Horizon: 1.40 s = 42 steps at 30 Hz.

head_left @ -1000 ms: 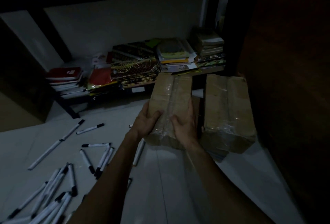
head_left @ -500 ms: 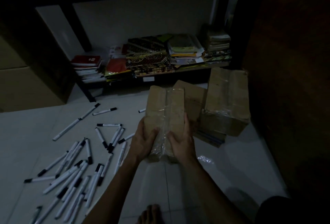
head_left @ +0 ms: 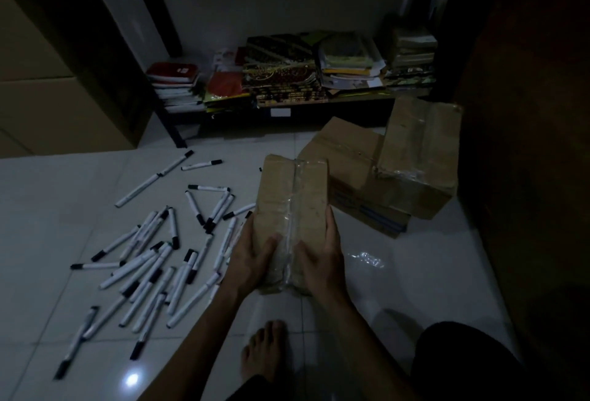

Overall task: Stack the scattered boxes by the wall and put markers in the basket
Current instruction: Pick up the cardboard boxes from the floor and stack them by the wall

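I hold a brown taped cardboard box [head_left: 292, 205] above the white floor, near its close end. My left hand [head_left: 252, 257] grips its left side and my right hand [head_left: 322, 257] grips its right side. Just beyond it lies a flat cardboard box [head_left: 344, 157] on the floor. A bulkier taped box [head_left: 418, 157] rests tilted on top of the flat one, beside the dark wall on the right. Several white markers with black caps [head_left: 150, 260] lie scattered over the floor to the left. No basket is in view.
A low dark shelf [head_left: 319, 106] at the back holds stacks of books and papers. Large cartons [head_left: 48, 97] stand at the far left. A dark wall [head_left: 526, 145] closes the right side. My bare foot [head_left: 265, 349] rests on the tiles below the held box.
The held box has come back toward me and away from the two boxes by the wall. The view has pulled back, showing more markers and my foot.
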### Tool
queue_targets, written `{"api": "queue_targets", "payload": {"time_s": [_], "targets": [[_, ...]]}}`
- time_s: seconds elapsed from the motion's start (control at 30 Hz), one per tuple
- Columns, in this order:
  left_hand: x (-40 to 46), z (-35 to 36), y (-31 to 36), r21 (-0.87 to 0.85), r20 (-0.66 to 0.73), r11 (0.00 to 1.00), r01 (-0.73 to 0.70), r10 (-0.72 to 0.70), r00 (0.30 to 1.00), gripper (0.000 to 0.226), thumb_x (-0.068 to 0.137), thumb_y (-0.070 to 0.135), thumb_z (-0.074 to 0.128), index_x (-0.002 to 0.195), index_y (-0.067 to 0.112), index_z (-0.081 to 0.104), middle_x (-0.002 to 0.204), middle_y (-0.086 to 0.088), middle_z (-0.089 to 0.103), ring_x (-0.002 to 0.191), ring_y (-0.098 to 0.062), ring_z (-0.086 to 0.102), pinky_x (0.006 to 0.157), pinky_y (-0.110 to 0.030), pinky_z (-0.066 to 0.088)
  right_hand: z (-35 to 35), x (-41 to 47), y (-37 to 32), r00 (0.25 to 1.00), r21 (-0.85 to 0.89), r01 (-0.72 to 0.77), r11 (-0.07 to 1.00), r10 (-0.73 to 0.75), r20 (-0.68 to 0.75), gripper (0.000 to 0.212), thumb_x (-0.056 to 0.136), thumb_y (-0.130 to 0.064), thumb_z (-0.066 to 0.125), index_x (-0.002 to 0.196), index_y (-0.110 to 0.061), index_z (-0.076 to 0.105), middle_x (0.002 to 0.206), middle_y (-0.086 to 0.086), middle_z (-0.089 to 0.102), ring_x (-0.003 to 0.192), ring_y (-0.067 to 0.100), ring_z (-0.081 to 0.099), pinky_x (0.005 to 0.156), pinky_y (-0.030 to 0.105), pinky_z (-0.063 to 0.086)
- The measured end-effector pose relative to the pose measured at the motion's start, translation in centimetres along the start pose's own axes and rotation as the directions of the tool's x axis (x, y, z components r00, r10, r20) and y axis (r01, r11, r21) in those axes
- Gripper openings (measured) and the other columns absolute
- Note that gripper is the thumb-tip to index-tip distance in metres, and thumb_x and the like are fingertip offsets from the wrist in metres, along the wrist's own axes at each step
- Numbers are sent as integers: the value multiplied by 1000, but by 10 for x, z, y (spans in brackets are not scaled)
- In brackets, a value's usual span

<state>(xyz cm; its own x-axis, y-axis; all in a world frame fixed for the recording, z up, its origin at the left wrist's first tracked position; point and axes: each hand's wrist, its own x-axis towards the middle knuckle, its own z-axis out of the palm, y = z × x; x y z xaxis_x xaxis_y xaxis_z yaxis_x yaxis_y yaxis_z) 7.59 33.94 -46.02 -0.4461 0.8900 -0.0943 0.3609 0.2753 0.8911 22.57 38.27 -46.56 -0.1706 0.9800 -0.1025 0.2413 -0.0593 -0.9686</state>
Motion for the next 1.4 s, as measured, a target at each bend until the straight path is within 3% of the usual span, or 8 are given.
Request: {"api": "queue_targets", "payload": {"time_s": [0.23, 0.4, 0.63, 0.77, 0.93, 1.0, 1.17, 1.4], "targets": [[-31, 1, -3, 33, 65, 997, 68, -70, 995, 63, 93, 32, 62, 147, 29, 30, 135, 8, 49, 120, -8, 51, 95, -23, 43, -7, -30, 11, 991, -54, -136, 989, 137, 13, 90, 86, -25, 72, 155, -35, 15, 157, -6, 33, 140, 17, 38, 113, 41, 37], [-35, 12, -29, 53, 140, 991, 121, -127, 982, 77, 90, 47, 60, 152, 18, 26, 145, -7, 50, 128, -24, 53, 105, -42, 46, 3, -34, 40, 973, -88, -225, 970, 228, 21, 87, 88, -43, 68, 155, -35, 13, 156, -2, 34, 139, 21, 39, 112, 35, 36], [-32, 31, -72, 75, 174, 984, 161, -172, 970, 79, 89, 53, 59, 153, 34, 15, 149, -6, 45, 129, -26, 51, 100, -30, 43, 15, -34, 78, 975, -156, -223, 962, 217, -57, 88, 87, -50, 66, 155, -28, 16, 157, 0, 32, 140, 17, 34, 104, 20, 25], [-34, 34, -80, 45, 163, 986, 158, -163, 973, 84, 84, 58, 57, 153, 32, 16, 151, -6, 42, 131, -26, 49, 105, -36, 44, 19, -35, 90, 976, -137, -219, 966, 215, -45, 91, 86, -53, 65, 156, -27, 14, 159, 1, 30, 142, 19, 34, 111, 30, 31], [-33, 34, -74, 85, 174, 992, 96, -109, 979, 80, 91, 40, 62, 154, 19, 17, 153, -9, 37, 135, -28, 44, 105, -34, 40, 8, -32, 88, 982, -186, -179, 966, 187, 27, 93, 89, -51, 63, 157, -32, 3, 162, -4, 21, 144, 18, 29, 112, 33, 30], [-32, 31, -69, 134, 189, 987, 84, -108, 976, 82, 92, 38, 62, 155, 14, 15, 156, -12, 30, 139, -29, 38, 110, -38, 38, -1, -30, 85, 977, -169, -199, 965, 209, 43, 93, 90, -51, 63, 155, -38, -2, 163, -4, 18, 146, 19, 28, 117, 43, 31], [-19, 22, -33, 214, 159, 976, -36, 2, 987, 86, 88, 50, 54, 152, 4, 21, 155, -18, 29, 140, -33, 33, 113, -38, 29, -40, -24, 56, 961, -41, -266, 963, 262, -82, 88, 89, -48, 65, 152, -49, 3, 162, -3, 23, 145, 21, 30, 115, 47, 34], [16, 53, 68, 111, 255, 969, -219, 185, 949, 65, 96, 23, 58, 149, 3, 27, 149, -20, 38, 136, -35, 39, 109, -32, 31, -109, -2, -7, 949, -11, -165, 986, 156, -273, 82, 91, -48, 63, 156, -37, 14, 156, 1, 34, 137, 25, 41, 105, 37, 41]]}}
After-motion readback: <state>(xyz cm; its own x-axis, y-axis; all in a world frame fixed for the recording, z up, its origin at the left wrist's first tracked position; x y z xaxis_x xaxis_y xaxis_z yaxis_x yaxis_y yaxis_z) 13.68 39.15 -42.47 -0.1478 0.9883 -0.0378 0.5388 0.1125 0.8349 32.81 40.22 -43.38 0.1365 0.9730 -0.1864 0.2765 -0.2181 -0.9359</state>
